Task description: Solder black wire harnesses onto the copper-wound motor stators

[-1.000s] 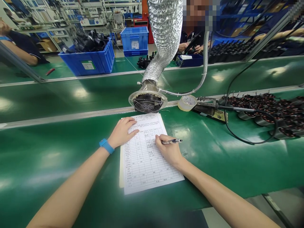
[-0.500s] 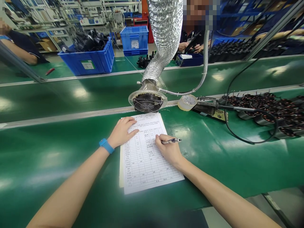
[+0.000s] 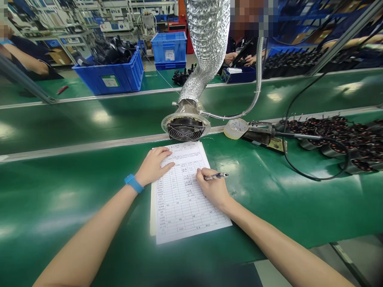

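A printed form (image 3: 191, 217) with a table of rows and some handwriting lies on the green workbench (image 3: 89, 187), with another sheet partly showing under its left edge. My left hand (image 3: 154, 165) rests flat on the form's upper left, fingers stretched out; a blue band (image 3: 134, 183) circles that wrist. In my right hand (image 3: 214, 189) is a pen (image 3: 220, 175), gripped between thumb and fingers over the right part of the form. The pen's tip is hidden behind my fingers.
A fume extractor with a fan (image 3: 186, 129) hangs from a foil duct (image 3: 208, 36) just beyond the form. Right of it are a tape roll (image 3: 236, 128), a soldering iron holder (image 3: 263, 137), a black cable and many wound motor parts (image 3: 329, 137). Blue bins (image 3: 128, 75) and co-workers are across.
Almost nothing differs. My hands and the form keep their places, while the co-worker's arm at the far left has shifted slightly.
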### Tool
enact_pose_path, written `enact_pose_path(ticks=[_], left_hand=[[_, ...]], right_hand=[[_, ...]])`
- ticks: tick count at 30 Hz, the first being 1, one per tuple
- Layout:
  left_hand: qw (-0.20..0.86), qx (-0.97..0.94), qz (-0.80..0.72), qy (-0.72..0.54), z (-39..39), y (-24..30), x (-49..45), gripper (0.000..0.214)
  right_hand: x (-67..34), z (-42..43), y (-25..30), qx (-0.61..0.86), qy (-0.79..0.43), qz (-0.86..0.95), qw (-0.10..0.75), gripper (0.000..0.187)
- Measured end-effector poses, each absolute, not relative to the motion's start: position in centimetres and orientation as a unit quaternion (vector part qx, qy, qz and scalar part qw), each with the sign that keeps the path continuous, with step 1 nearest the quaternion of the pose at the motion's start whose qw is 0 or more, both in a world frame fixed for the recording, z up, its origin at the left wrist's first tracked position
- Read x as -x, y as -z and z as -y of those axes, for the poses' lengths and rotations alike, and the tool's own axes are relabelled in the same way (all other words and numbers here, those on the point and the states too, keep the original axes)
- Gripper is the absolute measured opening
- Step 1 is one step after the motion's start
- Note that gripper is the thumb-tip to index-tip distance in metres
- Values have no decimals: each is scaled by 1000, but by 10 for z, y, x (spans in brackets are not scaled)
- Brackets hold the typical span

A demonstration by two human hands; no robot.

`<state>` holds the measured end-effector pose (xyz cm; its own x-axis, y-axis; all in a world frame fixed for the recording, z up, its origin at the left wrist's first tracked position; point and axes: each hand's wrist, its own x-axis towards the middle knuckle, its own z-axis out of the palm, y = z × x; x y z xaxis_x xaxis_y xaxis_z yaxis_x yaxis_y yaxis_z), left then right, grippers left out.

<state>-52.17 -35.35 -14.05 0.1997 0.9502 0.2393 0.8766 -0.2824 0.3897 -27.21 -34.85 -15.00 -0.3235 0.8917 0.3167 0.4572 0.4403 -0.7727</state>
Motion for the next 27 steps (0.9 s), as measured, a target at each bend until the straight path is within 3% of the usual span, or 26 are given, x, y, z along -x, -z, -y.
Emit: enact_pose_path(ticks=[10,20,27], left_hand=[[88,-769,-592,-224,352,142,523,42],[98,-766,-595,-223,354,139,522,43],[98,-768,-590,-229,354,140,523,42]], right_hand=[[270,347,142,475,-323,715,397,42],[268,352,123,494,-406,705,307,43],[271,358,142,501,-411,660,380,44]])
